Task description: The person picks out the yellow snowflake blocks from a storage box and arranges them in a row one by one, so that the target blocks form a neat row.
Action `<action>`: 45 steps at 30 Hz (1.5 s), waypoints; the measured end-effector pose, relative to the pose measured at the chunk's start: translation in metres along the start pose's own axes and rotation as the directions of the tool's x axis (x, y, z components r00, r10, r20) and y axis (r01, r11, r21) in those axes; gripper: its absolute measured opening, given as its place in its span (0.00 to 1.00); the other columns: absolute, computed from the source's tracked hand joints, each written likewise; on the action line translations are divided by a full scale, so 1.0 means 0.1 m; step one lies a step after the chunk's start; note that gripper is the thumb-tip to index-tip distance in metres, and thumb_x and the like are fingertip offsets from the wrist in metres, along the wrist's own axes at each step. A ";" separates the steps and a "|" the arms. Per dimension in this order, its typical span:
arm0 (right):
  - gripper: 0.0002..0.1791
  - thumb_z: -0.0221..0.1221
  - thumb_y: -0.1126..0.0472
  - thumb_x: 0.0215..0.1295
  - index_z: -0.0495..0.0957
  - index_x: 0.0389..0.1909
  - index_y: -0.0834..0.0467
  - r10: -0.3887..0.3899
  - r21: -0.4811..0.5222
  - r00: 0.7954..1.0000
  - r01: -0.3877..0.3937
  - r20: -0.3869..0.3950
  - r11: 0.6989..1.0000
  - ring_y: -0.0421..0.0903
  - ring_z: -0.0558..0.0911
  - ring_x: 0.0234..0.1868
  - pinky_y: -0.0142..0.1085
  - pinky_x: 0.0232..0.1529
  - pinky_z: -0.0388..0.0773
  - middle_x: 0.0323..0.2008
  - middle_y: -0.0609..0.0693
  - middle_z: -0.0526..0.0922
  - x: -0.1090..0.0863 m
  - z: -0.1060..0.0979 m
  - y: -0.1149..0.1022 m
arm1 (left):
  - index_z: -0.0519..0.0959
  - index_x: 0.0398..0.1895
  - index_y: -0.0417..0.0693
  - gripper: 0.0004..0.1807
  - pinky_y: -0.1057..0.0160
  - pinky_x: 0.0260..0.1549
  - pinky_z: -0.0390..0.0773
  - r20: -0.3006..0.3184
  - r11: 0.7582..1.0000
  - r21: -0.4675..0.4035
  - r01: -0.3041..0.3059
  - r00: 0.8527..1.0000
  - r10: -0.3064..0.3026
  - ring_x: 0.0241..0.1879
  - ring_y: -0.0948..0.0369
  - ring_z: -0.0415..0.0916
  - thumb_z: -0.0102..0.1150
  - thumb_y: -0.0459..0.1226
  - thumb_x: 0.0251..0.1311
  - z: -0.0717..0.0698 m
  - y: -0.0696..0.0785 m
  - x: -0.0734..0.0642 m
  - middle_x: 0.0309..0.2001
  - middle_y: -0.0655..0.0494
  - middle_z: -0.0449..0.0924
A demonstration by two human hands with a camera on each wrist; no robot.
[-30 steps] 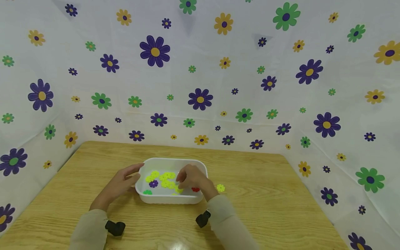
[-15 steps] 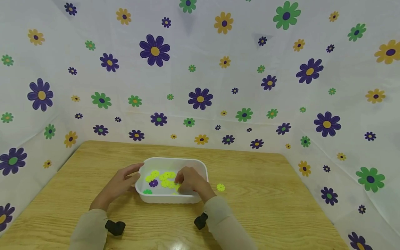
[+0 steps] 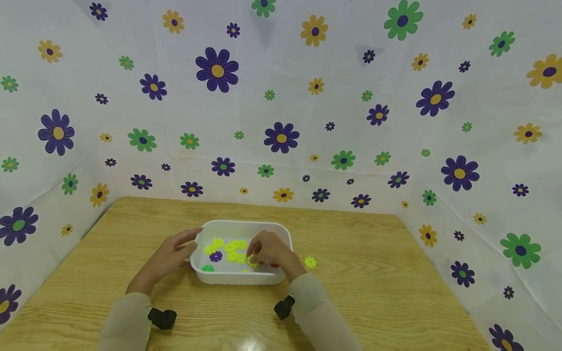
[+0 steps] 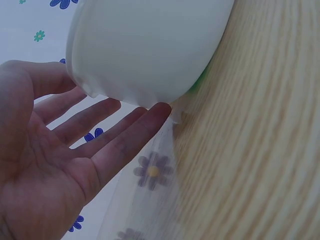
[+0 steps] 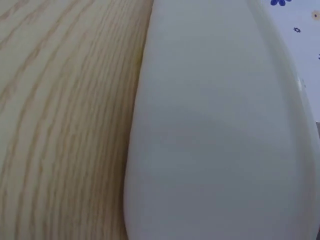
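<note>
In the head view a white plastic tub (image 3: 239,279) holds several flower-shaped plastic discs. Most are yellow discs (image 3: 218,242); a purple disc (image 3: 215,256), a green disc (image 3: 208,268) and part of a red disc (image 3: 275,265) also show. My right hand (image 3: 270,248) reaches into the tub's right half, thumb and fingers pinching a tilted yellow disc (image 3: 251,262). My left hand (image 3: 169,256) rests against the tub's left end, its fingers extended. In the left wrist view those fingers (image 4: 125,145) lie along the tub's outer wall. The right wrist view shows only the tub's outside (image 5: 215,125), hiding the right hand.
One yellow disc (image 3: 310,262) lies on the wooden table (image 3: 373,287) to the right of the tub. A white cloth printed with flowers (image 3: 250,107) stands around the back and sides of the table.
My right hand dipped down among the discs, covering the red one, then rose slightly with a yellow disc between its fingertips. My left hand stays at the tub's left end.
</note>
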State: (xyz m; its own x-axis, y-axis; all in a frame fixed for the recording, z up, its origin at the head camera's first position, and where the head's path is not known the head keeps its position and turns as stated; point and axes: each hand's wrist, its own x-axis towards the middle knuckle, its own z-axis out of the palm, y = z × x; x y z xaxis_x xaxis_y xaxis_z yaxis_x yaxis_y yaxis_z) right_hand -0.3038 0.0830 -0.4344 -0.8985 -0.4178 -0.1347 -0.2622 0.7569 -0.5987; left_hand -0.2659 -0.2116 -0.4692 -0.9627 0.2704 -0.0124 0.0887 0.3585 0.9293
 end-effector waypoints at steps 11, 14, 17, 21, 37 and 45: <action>0.02 0.70 0.67 0.63 0.89 0.35 0.58 -0.014 0.056 1.000 0.014 0.006 0.998 0.47 0.83 0.26 0.30 0.28 0.83 0.29 0.50 0.83 -0.08 -0.19 -0.02 | 0.57 0.82 0.48 0.32 0.46 0.53 0.87 0.002 1.000 -0.003 -0.003 1.000 0.003 0.74 0.29 0.61 0.49 0.43 0.80 0.00 -0.01 0.00 0.81 0.35 0.52; 0.02 0.69 0.67 0.64 0.89 0.35 0.58 -0.018 0.088 1.000 0.018 0.002 0.996 0.49 0.85 0.27 0.33 0.31 0.86 0.30 0.51 0.84 -0.09 -0.24 0.00 | 0.57 0.82 0.48 0.32 0.46 0.53 0.88 0.008 1.000 -0.011 -0.008 1.000 0.008 0.74 0.29 0.61 0.49 0.43 0.80 -0.01 -0.02 0.00 0.81 0.35 0.51; 0.02 0.68 0.67 0.65 0.88 0.36 0.58 -0.012 0.133 1.000 0.011 0.003 0.991 0.48 0.84 0.27 0.38 0.34 0.89 0.31 0.51 0.84 -0.11 -0.29 0.03 | 0.56 0.82 0.48 0.32 0.47 0.53 0.88 0.011 1.000 -0.013 -0.011 1.000 0.011 0.74 0.29 0.60 0.49 0.44 0.80 -0.01 -0.02 0.01 0.81 0.35 0.51; 0.03 0.68 0.68 0.64 0.88 0.37 0.60 -0.012 0.166 1.000 0.012 -0.006 0.986 0.47 0.84 0.26 0.45 0.38 0.90 0.31 0.53 0.84 -0.15 -0.37 0.06 | 0.57 0.82 0.48 0.32 0.47 0.53 0.88 0.009 1.000 -0.007 -0.010 1.000 0.010 0.74 0.29 0.60 0.49 0.44 0.80 -0.02 -0.03 0.01 0.81 0.35 0.52; 0.05 0.67 0.69 0.65 0.88 0.39 0.60 0.064 0.187 0.995 -0.048 -0.080 0.981 0.46 0.84 0.29 0.36 0.38 0.90 0.35 0.54 0.86 -0.32 -0.64 0.21 | 0.57 0.82 0.49 0.33 0.45 0.54 0.87 0.002 1.000 0.007 0.006 1.000 -0.006 0.75 0.30 0.59 0.49 0.45 0.79 -0.01 -0.01 0.00 0.81 0.36 0.52; 0.06 0.66 0.69 0.66 0.88 0.41 0.60 0.070 0.185 0.991 -0.048 -0.114 0.981 0.45 0.84 0.31 0.39 0.41 0.91 0.38 0.54 0.86 -0.42 -0.75 0.35 | 0.57 0.82 0.50 0.33 0.45 0.56 0.86 0.004 1.000 0.012 0.020 1.000 -0.020 0.75 0.30 0.59 0.49 0.46 0.79 0.00 0.00 0.00 0.82 0.37 0.51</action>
State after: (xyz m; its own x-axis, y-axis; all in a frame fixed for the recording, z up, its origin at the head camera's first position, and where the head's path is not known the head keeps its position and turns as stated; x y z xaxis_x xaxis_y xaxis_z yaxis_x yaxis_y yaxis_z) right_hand -0.3021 0.1648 -0.3909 -0.9489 -0.3037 -0.0856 -0.1487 0.6698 -0.7275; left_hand -0.2659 -0.2120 -0.4689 -0.9633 0.2664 -0.0323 0.0725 0.3741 0.9246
